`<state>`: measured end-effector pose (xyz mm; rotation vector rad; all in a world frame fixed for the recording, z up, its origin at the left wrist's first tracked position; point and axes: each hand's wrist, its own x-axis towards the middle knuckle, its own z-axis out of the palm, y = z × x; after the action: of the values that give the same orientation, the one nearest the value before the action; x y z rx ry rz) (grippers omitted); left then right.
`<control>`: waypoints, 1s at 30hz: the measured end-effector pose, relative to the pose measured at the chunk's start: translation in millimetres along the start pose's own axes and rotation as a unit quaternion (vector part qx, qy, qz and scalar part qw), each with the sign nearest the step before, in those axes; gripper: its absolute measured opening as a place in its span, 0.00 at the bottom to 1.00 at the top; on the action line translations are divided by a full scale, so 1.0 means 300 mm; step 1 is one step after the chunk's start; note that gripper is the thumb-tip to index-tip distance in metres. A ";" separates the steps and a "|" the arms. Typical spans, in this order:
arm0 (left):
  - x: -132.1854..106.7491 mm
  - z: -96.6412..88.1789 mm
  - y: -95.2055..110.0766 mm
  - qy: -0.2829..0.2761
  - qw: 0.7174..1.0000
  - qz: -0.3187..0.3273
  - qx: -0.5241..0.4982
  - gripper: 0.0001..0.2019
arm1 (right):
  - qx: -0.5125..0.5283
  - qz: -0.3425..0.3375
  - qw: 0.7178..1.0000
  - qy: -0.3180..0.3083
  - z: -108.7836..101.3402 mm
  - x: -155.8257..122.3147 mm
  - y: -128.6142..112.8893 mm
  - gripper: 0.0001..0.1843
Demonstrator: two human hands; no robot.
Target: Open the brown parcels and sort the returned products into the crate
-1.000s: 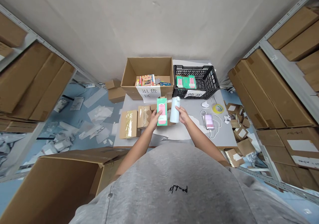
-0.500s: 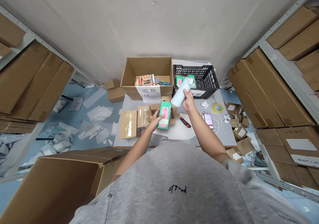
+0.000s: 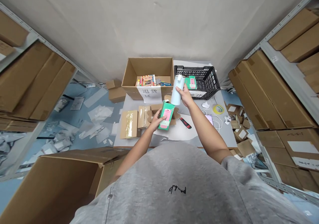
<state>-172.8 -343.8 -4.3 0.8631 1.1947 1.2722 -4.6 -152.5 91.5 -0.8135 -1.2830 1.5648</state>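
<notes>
My left hand (image 3: 156,120) grips a green box (image 3: 166,116) with a pink bottle picture on its front, tilted slightly over the table. In my right hand (image 3: 185,96) is a pale blue bottle (image 3: 176,91), held nearly upright with its lid at the top. The bottle's lower end is just above and right of the box's top end; I cannot tell if they touch. Behind the green box lies an opened cardboard box (image 3: 175,113). A black-and-red box cutter (image 3: 185,123) rests on the table to the right.
A large carton (image 3: 129,91) holding books and a black crate (image 3: 212,90) with green boxes stand at the back. Taped cardboard boxes (image 3: 129,125) sit left. Yellow tape (image 3: 218,109), a phone (image 3: 208,118) and a cable lie right. Shelves flank both sides; a big open carton (image 3: 67,174) stands lower left.
My right hand has moved slightly left and turned the bottle from a slant to nearly upright. The green box in my left hand has tilted a little to the right.
</notes>
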 end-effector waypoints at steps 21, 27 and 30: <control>0.005 0.003 0.014 0.006 1.000 -0.004 -0.015 0.42 | 0.025 0.055 0.998 -0.025 0.001 -0.067 0.047 0.42; 0.004 0.012 0.035 -0.009 1.000 0.014 -0.012 0.43 | -0.015 0.044 0.996 -0.072 -0.002 -0.080 0.053 0.45; 0.008 0.011 0.031 -0.013 1.000 0.013 -0.016 0.42 | -0.045 0.024 0.997 -0.049 -0.004 -0.089 0.047 0.49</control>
<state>-172.1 -339.7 5.0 0.8710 1.1438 1.2936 2.4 -177.3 76.0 -0.8388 -1.4229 1.6114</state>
